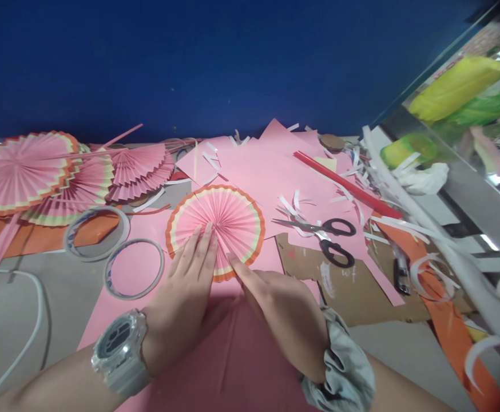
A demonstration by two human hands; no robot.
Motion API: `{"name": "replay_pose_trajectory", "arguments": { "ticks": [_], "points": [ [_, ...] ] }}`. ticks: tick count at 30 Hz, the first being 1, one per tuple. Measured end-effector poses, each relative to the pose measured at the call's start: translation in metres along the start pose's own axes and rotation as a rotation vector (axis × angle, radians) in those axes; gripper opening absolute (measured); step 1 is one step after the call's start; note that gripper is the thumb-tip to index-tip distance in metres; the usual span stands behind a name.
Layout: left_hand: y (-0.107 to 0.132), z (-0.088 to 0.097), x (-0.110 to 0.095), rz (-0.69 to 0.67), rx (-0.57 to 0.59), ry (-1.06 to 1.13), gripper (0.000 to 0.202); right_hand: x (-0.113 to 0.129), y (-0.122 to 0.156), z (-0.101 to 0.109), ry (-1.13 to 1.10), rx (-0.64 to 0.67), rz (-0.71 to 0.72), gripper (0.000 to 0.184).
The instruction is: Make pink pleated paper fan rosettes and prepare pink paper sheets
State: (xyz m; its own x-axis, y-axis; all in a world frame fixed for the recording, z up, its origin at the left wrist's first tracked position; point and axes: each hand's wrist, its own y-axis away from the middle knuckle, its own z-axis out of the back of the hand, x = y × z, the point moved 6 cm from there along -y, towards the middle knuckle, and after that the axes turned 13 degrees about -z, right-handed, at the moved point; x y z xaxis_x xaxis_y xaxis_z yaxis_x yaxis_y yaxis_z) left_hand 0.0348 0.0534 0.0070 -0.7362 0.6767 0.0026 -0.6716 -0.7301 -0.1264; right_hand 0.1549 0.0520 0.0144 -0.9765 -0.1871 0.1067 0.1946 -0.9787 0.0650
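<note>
A round pleated pink paper fan (228, 214) with orange and yellow rim lies on pink paper sheets (250, 171) in the middle of the table. My left hand (187, 292), with a pale watch on its wrist, lies flat on the fan's lower left part, fingers stretched out and together. My right hand (282, 312), a grey scrunchie at its wrist, points its index finger onto the fan's lower edge near the centre, the other fingers curled under.
Several finished pink fans (61, 174) are piled at the left. Two tape rings (134, 269) lie left of my hands. Black-handled scissors (325, 234) rest right of the fan, with a red stick (344, 184), brown cardboard (353, 292), paper scraps and orange strips (451, 326).
</note>
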Motion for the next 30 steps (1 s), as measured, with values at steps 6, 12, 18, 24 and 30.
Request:
{"name": "replay_pose_trajectory", "arguments": {
  "ticks": [6,12,18,24,30],
  "points": [
    [-0.0003,0.0022,0.0000,-0.002,0.014,0.018,0.077,-0.0005,0.0003,-0.0038,0.005,0.092,0.027,0.056],
    [-0.0005,0.0026,-0.0002,-0.005,0.015,0.029,0.077,-0.0008,0.0010,-0.0057,-0.016,0.145,0.020,0.060],
    [-0.0022,0.0015,0.0001,0.001,0.033,0.044,0.077,-0.0003,0.0015,-0.0051,-0.008,0.176,0.023,0.061],
    [-0.0005,0.0032,-0.0006,-0.006,0.011,0.033,0.076,-0.0003,0.0002,-0.0064,-0.002,0.141,0.026,0.056],
    [-0.0008,0.0012,-0.0010,-0.005,0.031,0.044,0.077,-0.0002,0.0001,-0.0067,-0.003,0.164,0.019,0.055]
  ]
}}
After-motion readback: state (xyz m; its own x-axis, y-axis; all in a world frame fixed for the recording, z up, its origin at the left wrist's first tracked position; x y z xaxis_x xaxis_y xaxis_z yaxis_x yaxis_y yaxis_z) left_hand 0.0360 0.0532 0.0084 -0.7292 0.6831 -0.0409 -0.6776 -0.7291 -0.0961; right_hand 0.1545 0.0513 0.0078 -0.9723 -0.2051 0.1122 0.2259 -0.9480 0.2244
